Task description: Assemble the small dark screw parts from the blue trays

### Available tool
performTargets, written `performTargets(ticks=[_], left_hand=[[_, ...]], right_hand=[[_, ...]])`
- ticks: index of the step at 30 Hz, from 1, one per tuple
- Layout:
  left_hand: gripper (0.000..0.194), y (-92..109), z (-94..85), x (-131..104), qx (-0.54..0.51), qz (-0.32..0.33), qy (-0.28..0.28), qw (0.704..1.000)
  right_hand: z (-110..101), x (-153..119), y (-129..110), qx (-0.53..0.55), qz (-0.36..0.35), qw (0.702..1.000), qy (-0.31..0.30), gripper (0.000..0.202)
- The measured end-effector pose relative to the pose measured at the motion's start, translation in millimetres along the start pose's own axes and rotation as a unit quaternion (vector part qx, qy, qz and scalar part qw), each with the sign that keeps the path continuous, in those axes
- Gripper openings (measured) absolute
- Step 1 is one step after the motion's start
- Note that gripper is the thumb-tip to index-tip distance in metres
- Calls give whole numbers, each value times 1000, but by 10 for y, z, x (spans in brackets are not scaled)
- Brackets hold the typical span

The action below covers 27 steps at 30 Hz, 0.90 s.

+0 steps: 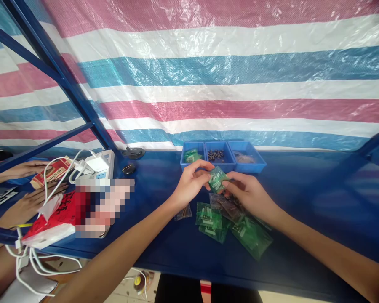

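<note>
Between my two hands is a small green plastic packet (pixel 218 179), held up over the blue table. My left hand (pixel 194 179) pinches its left edge with thumb and fingers. On the other side, my right hand (pixel 248 191) grips the packet's lower right part. Below them lie several green packets (pixel 210 216), a larger green packet (pixel 252 237) and a clear bag with dark contents (pixel 225 206), partly hidden by my right hand. A small clear bag (pixel 183 212) rests under my left wrist.
Behind my hands stand joined blue trays: one with green packets (pixel 192 155), one with dark small parts (pixel 216 155), one with a clear bag (pixel 244 158). Leftward are a power strip (pixel 105 166), a red bag (pixel 65 214), white cables and another person's hands (pixel 34 202). Blue frame bars (pixel 78 130) rise there.
</note>
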<state>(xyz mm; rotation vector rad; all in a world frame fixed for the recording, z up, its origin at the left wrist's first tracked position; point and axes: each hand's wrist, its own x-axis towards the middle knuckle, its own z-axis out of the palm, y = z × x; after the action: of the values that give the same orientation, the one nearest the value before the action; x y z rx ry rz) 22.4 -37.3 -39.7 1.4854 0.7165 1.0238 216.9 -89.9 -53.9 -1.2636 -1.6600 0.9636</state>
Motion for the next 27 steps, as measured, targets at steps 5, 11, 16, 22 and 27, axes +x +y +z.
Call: performTargets(ticks=[5, 11, 16, 22, 27], left_hand=[[13, -26, -3, 19, -21, 6, 10, 1000], [13, -60, -27, 32, -59, -8, 3, 998], [15, -65, -47, 33, -162, -39, -31, 986], [17, -80, -65, 44, -204, -82, -41, 975], [17, -81, -89, 56, -192, -100, -63, 974]], right_hand=[[-1, 21, -49, 52, 17, 998, -22, 28], [-9, 33, -38, 107, 44, 993, -31, 28], [-20, 31, -75, 103, 29, 994, -27, 27], [-32, 37, -86, 95, 34, 993, -53, 29], [-36, 38, -39, 118, 39, 989, -74, 33]])
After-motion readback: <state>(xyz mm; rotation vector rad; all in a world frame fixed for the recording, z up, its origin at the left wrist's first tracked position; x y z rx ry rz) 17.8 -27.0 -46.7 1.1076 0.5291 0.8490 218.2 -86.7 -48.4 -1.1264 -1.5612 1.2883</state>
